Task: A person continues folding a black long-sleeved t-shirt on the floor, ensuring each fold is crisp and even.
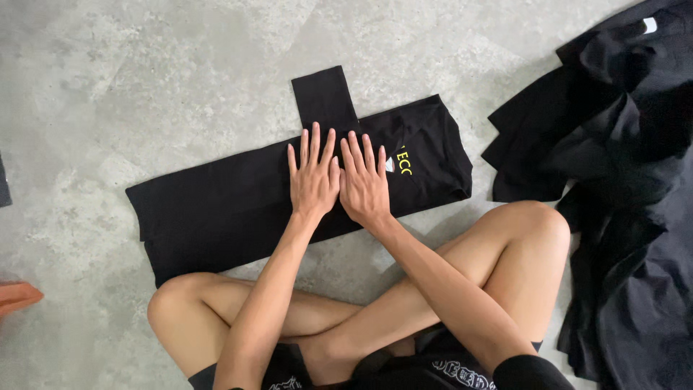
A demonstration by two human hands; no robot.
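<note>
**A:** Start at the far left. What can't you make out there?

**B:** At the left edge you have an orange thing [18, 296] on the floor [144, 87], cut off by the frame, so I can't tell what it is. Higher up, a dark sliver [2, 189] pokes in at the same edge, too little of it to name.

**A:** And the shirt?

**B:** The black shirt [216, 209] lies flat on the grey concrete right in front of your crossed legs, folded into a long band that runs slightly uphill from left to right. A sleeve [325, 97] sticks up past the top edge near the middle. Your knee hides the lower left corner.

**A:** Your hands?

**B:** Your left hand [314, 180] and right hand [364, 184] lie side by side on the middle of the band, palms down, fingers straight and a little spread. Neither is closed on anything; both just press flat on the cloth. They cover part of the fabric below the sleeve.

**A:** Anything printed on it?

**B:** A yellow and white print [398, 162] shows just right of your right hand, partly hidden by your fingers.

**A:** Further right?

**B:** The shirt's right end is rounded over in a fold. Well apart from it, a heap of dark clothes [621, 180] runs off the right edge, its shapes hard to separate.
</note>
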